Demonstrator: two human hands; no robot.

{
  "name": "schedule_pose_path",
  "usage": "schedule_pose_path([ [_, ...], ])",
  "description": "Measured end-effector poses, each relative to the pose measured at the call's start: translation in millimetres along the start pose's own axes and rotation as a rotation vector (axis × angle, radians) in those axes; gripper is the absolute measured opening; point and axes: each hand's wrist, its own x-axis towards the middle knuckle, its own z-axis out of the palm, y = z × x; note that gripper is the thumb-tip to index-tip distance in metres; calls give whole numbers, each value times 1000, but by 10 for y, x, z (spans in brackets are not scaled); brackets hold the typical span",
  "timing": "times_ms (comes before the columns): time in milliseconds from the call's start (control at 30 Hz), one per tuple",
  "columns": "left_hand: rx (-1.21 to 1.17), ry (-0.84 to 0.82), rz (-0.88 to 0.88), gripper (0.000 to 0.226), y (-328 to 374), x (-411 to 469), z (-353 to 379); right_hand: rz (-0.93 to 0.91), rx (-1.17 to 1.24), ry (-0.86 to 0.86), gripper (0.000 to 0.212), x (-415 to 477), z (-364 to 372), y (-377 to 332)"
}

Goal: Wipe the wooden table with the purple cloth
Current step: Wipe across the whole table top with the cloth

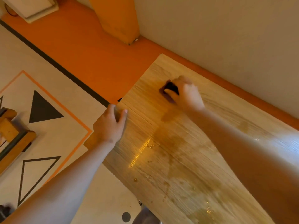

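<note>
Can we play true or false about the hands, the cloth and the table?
1. The right hand holds the purple cloth down on the wooden table. True.
2. The left hand is up in the air. False: the left hand has a grip on the table's edge.
3. The table is dry all over. False: darker wet patches and shiny streaks show on the wood.
4. A filled black triangle is painted on the floor beside the table. True.
</note>
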Motion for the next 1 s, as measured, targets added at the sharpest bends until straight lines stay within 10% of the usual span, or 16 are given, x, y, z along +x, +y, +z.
schedule_pose_path([
  [200,-5,9,-16,52,49,-12,-34,376,-38,251,32,234,-253,417],
  [433,-13,26,16,53,46,-16,-46,88,11,39,33,149,265,-371],
  [700,-26,-3,51,56,5,-12,-14,555,-55,391,31,-187,-541,707],
  [1000,28,-33,431,57,-55,46,58,584,-21,463,26,-23,23,-21],
])
